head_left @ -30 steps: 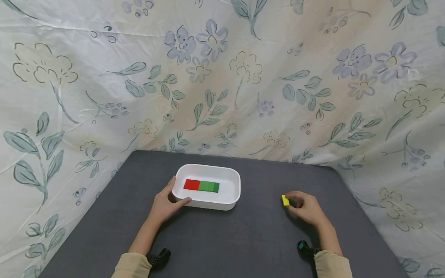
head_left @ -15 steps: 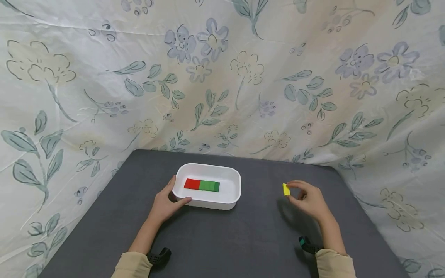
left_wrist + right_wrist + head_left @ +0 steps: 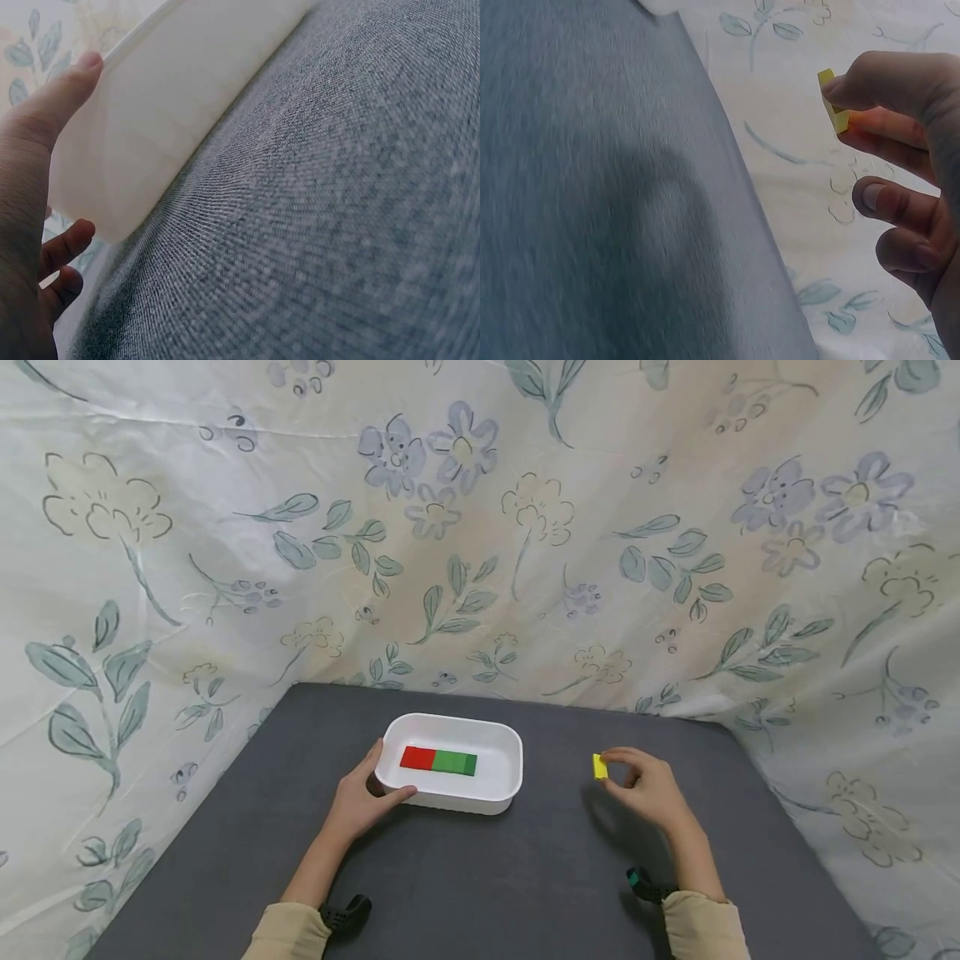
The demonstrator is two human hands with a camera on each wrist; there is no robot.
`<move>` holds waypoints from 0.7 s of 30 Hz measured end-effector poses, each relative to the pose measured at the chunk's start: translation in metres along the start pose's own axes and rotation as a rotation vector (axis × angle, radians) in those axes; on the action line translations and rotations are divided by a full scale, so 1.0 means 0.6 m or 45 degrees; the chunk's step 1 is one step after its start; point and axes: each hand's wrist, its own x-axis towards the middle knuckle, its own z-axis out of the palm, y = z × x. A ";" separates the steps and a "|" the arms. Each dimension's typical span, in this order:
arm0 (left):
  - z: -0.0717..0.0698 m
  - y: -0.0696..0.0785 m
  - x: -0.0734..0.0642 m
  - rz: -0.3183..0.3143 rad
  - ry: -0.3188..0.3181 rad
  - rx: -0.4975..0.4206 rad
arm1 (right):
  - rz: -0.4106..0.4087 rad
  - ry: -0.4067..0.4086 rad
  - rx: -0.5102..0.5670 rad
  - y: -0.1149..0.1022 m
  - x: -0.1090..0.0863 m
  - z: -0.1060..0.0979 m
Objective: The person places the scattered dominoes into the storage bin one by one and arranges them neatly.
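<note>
A white plastic tray (image 3: 497,767) stands on the table, left of middle in the head view. In it a red block (image 3: 417,758) and a green block (image 3: 450,762) lie end to end in a row. My left hand (image 3: 358,802) grips the tray's near left corner, thumb over the front rim and fingers along the left side. The left wrist view shows the tray's outer wall (image 3: 150,120) with the thumb on its rim. Above the table to the right, my right hand (image 3: 647,785) pinches a small yellow block (image 3: 599,767) between thumb and fingertips.
The dark grey cloth-covered table (image 3: 540,877) reaches back to a floral curtain (image 3: 480,568) behind and at both sides. A shadow (image 3: 611,822) of the right hand falls on the cloth below it.
My right hand has raised the yellow block off the table and then shifted it a little left, toward the tray. The left hand and tray keep their places.
</note>
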 end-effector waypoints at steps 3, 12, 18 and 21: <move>-0.001 0.000 -0.001 0.003 0.002 0.001 | 0.003 -0.009 0.027 -0.011 0.010 0.008; -0.002 0.000 -0.002 0.007 0.003 0.005 | -0.046 0.000 0.116 -0.050 0.041 0.049; -0.001 -0.003 -0.003 0.014 0.005 -0.002 | -0.066 -0.018 0.164 -0.080 0.065 0.079; -0.001 -0.003 -0.003 0.014 0.005 -0.008 | -0.077 -0.038 0.185 -0.096 0.077 0.090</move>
